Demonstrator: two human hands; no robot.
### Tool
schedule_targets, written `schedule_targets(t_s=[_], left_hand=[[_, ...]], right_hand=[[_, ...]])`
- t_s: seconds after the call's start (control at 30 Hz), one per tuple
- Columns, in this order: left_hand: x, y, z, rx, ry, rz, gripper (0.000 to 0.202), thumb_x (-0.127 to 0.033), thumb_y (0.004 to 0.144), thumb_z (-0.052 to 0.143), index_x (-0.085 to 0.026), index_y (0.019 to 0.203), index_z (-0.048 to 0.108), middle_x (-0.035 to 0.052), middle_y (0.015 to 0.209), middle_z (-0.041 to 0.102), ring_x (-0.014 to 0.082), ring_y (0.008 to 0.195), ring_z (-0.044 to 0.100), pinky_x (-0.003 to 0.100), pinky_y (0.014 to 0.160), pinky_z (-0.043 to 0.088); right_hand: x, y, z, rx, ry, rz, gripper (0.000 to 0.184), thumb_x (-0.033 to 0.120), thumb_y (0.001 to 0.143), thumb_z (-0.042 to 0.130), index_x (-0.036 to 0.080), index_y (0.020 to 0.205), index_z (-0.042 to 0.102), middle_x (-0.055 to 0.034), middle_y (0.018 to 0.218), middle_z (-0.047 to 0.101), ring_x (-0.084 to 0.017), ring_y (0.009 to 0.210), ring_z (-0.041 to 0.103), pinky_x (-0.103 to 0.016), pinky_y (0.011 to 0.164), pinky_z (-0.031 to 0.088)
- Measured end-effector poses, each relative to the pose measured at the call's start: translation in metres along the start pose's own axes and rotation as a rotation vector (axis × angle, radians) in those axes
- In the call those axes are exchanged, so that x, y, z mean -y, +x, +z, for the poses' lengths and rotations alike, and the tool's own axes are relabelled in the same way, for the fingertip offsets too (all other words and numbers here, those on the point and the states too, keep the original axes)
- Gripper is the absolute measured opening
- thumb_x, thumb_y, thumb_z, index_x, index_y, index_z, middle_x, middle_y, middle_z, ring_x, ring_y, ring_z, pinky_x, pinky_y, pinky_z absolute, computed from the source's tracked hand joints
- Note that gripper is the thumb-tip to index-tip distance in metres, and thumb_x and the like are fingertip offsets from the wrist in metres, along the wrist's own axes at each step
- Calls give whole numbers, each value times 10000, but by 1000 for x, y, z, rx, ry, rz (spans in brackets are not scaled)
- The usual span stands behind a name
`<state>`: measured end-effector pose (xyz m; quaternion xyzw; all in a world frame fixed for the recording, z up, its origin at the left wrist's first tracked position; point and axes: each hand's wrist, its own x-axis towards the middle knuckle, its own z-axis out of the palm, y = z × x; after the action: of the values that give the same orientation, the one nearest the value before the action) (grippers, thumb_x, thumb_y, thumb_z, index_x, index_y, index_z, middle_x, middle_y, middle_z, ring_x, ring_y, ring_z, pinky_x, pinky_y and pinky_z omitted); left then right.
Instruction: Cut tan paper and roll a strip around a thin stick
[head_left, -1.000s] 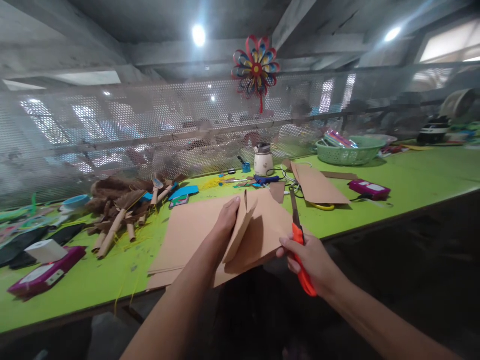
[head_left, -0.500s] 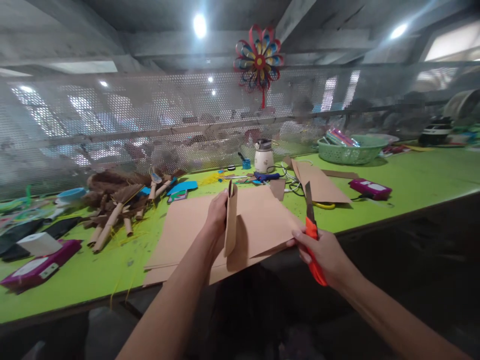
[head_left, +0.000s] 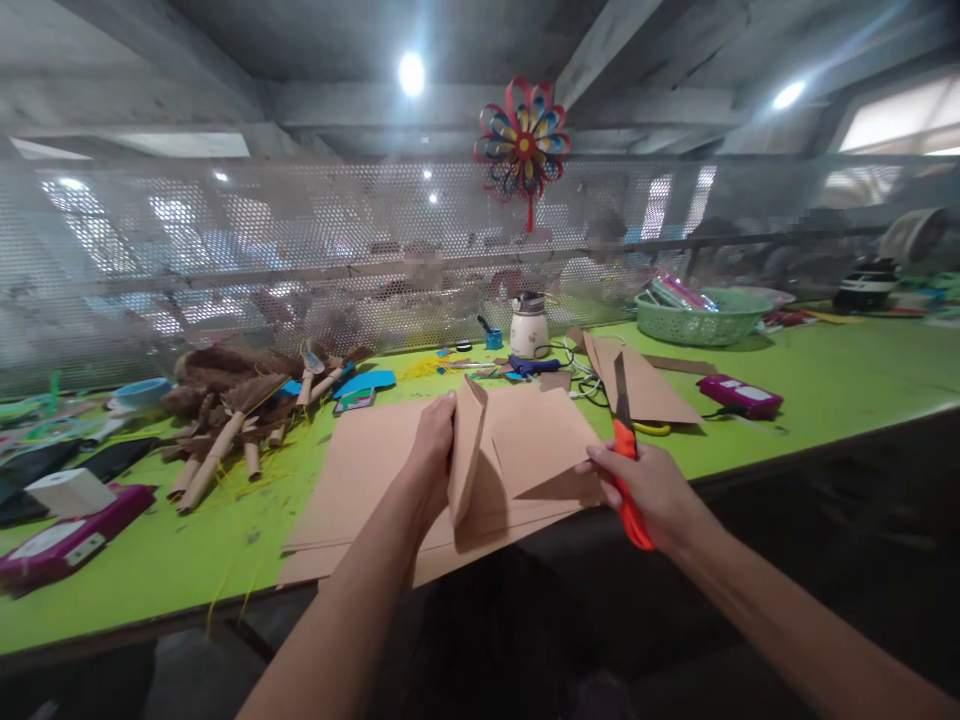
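Note:
My left hand (head_left: 433, 435) is closed around a folded piece of brown kraft paper (head_left: 466, 460), which stands on edge above a stack of larger kraft sheets (head_left: 367, 450). My right hand (head_left: 649, 485) holds orange-handled scissors (head_left: 627, 450), blades pointing up. Thumb and fingertips of that same hand also pinch the right corner of a smaller kraft paper sheet (head_left: 544, 440), its near edge lifted off the stack. The fingers of my left hand are partly hidden behind the folded piece.
Brown paper rolls (head_left: 217, 460) with husk-like fibre lie at left, near a purple box (head_left: 79, 540). Behind the sheets are a blue glue gun (head_left: 534, 366) and a white kettle-like jug (head_left: 529, 330). A green basket (head_left: 697, 318) and another purple box (head_left: 741, 396) sit at right.
The smaller sheet in my right hand has come up from the stack and shifted left, its near edge now raised. The folded piece in my left hand has turned, showing more of its face.

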<state>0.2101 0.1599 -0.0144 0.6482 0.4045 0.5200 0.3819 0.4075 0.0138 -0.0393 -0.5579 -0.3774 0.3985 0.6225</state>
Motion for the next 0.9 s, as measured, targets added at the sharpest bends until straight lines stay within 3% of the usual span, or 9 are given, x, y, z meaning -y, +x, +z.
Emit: schedule_targets(t_s=[0.13, 0.23, 0.33, 0.43, 0.5, 0.57, 0.73, 0.9], left_hand=[[-6, -5, 1, 35, -28, 67, 241, -326, 791, 439, -177, 606, 482, 3, 659, 516, 148, 655, 438, 259, 642, 399], [-8, -8, 1, 26, -47, 49, 257, -357, 795, 453, -172, 624, 504, 22, 681, 541, 167, 693, 465, 271, 668, 408], [-8, -13, 4, 51, -128, -5, 260, -398, 793, 482, -176, 660, 505, 15, 683, 537, 163, 677, 468, 259, 634, 412], [-8, -18, 9, 82, -225, -94, 259, -423, 791, 504, -178, 707, 504, -5, 670, 524, 142, 621, 460, 241, 579, 406], [-7, -20, 13, 96, -245, -107, 258, -417, 796, 508, -174, 709, 503, -7, 666, 521, 136, 611, 467, 237, 570, 407], [-4, -20, 16, 122, -254, -91, 269, -426, 808, 496, -168, 733, 518, 3, 689, 543, 141, 625, 488, 243, 584, 418], [2, -13, 23, 207, -161, -24, 353, -490, 815, 484, -149, 801, 577, 59, 804, 615, 191, 733, 546, 298, 681, 452], [3, -6, 22, 180, 73, 101, 352, -471, 846, 427, -164, 752, 572, 65, 816, 619, 209, 779, 530, 308, 731, 434]], right_hand=[[4, 25, -1, 21, -45, 52, 299, 386, 731, 637, 118, 611, 585, 27, 350, 456, -65, 332, 350, -202, 357, 259], [-2, 35, -5, -12, -90, 80, 303, 408, 723, 647, 112, 705, 587, 21, 453, 511, -51, 332, 342, -201, 351, 263], [-2, 29, -9, -58, -253, -34, 423, 481, 735, 628, 132, 970, 591, 22, 588, 553, -68, 373, 393, -207, 358, 311], [15, 13, -14, 63, -572, -202, 506, 523, 819, 508, 154, 1160, 558, -31, 718, 630, -157, 564, 567, -258, 467, 445], [34, 3, -20, 197, -756, -344, 454, 495, 871, 432, 175, 1149, 595, -78, 915, 679, -215, 819, 631, -307, 660, 509], [52, -4, -27, 256, -938, -476, 423, 476, 883, 430, 200, 1148, 611, -85, 1083, 666, -243, 982, 610, -346, 821, 484], [80, -7, -44, 284, -1310, -577, 401, 472, 901, 405, 232, 1134, 627, -78, 1053, 687, -266, 935, 631, -394, 830, 468], [92, 2, -51, 339, -1448, -583, 388, 458, 908, 405, 225, 1113, 638, -82, 1048, 690, -259, 914, 635, -366, 792, 466]])
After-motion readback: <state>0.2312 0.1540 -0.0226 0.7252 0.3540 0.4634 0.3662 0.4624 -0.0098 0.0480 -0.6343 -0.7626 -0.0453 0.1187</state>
